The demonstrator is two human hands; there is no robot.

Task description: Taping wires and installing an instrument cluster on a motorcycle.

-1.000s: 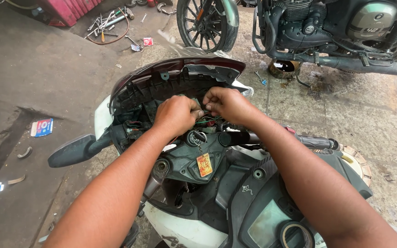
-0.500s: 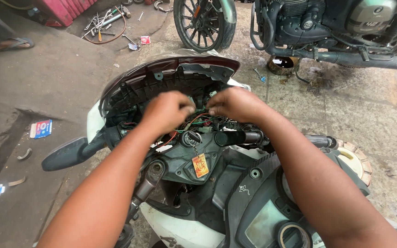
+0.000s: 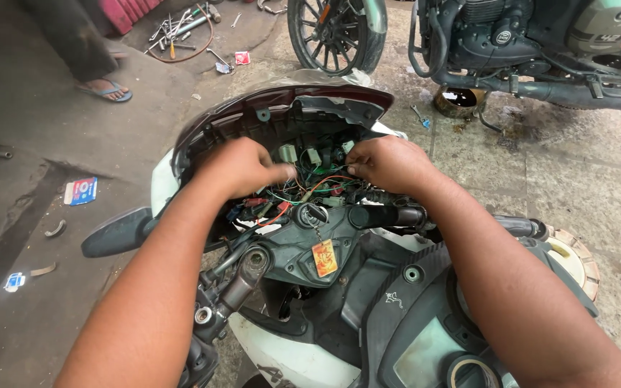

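**Both hands in the wiring behind an opened scooter headlamp cowl**

Tangle of thin green, red, orange and black insulated wires [image 3: 309,188] with small pale-green plastic connector blocks [image 3: 287,153], seated inside the open cavity of the dark maroon front cowl [image 3: 303,97], just ahead of the handlebar centre. Judged light, soft and springy; likely easy to kink or pull from a terminal, so best gripped by a connector body or close behind it, not mid-strand.

Left hand [image 3: 242,167] curled at the cavity's left side, thumb and fingertips drawn together on something small among the wires; exactly which strand, impossible to tell. Right hand [image 3: 391,164] closed at the cavity's right side, fingers [image 3: 359,162] bunched and pressed together on the wire ends there; the pinched item hidden behind the knuckles.

Just behind the wires, toward the wearer: black ignition lock [image 3: 312,213] with a key and a hanging orange tag [image 3: 325,257]. Black handlebar grip [image 3: 382,215] to the right, black oval mirror [image 3: 118,231] off the left edge of the white body panel [image 3: 163,183].

Farther out on the stained concrete floor [image 3: 583,187]: scattered metal hand tools [image 3: 185,27] near the top left, another person's sandalled foot [image 3: 106,90] beside them, a parked dark motorcycle [image 3: 526,43] along the top right, its spoked front wheel [image 3: 336,32] just beyond the cowl.
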